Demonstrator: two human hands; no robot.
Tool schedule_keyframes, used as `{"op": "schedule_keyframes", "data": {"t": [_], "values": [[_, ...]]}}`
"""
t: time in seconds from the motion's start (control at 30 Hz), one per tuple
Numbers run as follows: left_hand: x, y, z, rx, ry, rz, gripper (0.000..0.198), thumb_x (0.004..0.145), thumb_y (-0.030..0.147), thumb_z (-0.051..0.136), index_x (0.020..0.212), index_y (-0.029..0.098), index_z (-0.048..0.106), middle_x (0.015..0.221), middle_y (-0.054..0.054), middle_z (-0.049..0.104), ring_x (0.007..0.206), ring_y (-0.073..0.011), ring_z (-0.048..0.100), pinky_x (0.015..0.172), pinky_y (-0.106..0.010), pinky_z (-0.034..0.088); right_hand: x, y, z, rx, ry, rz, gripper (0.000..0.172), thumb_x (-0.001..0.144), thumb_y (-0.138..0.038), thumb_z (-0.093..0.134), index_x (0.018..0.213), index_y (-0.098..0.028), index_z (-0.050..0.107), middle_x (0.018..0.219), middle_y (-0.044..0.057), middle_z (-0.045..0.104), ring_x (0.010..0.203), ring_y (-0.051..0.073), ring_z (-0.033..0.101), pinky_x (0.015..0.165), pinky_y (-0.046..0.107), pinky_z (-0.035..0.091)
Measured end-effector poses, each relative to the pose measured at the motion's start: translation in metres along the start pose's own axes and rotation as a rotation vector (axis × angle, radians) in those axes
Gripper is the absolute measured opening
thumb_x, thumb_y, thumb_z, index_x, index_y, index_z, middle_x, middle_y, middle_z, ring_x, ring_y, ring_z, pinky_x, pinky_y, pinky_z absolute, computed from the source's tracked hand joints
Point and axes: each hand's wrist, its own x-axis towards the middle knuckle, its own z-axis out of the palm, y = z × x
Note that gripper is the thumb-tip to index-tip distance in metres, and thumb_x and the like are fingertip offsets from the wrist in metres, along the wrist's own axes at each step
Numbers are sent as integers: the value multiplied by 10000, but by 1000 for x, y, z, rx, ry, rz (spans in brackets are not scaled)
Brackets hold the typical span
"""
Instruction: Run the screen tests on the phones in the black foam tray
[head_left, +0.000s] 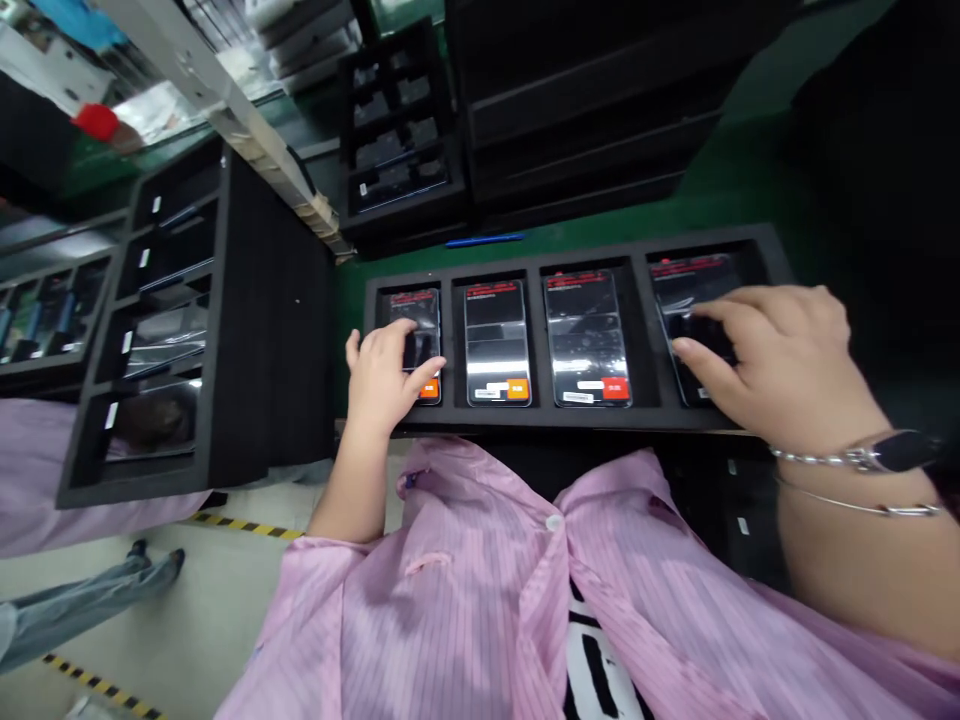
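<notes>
Black foam tray (570,262) with four compartments lies across green bench matting (720,190), its near edge just above a pink striped smock (480,590). Another black foam tray (270,330) stands to the left, a narrow green strip between them. Left hand (386,380) curls over the leftmost glass-fronted smartphone (420,315), fingers close together, thumb low on the screen. Right hand (780,360) lies over the rightmost glass-fronted smartphone (694,280), fingers slightly apart on the glass. Whether either hand grips, I cannot tell.
</notes>
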Motion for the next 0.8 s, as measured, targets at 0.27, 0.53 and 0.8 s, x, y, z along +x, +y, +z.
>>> {"op": "schedule_keyframes", "data": {"t": [0.27,0.53,0.8], "values": [[4,2,-4,11,-44,31,647,955,774,509,1213,219,719,1317,-131,710,1275,-316,625,1218,-511,339,2,4,4,19,-83,51,763,1011,-785,219,986,-191,698,1152,152,713,1100,350,649,1131,603,417],[15,81,10,-25,-76,241,771,953,747,560,1510,215,525,1409,-128,680,1348,-296,599,1334,-598,123,32,-77,-1,270,-83,-59,503,1061,-572,423,1239,-166,661,1288,172,673,1280,359,596,1213,652,310],[11,85,41,2,87,220,834,865,778,658,1427,167,582,1450,-209,591,1410,-365,512,1296,-612,256,26,-95,18,136,-49,-32,673,1056,-672,407,1418,-134,587,1460,243,494,1388,431,466,1203,738,293]]}}
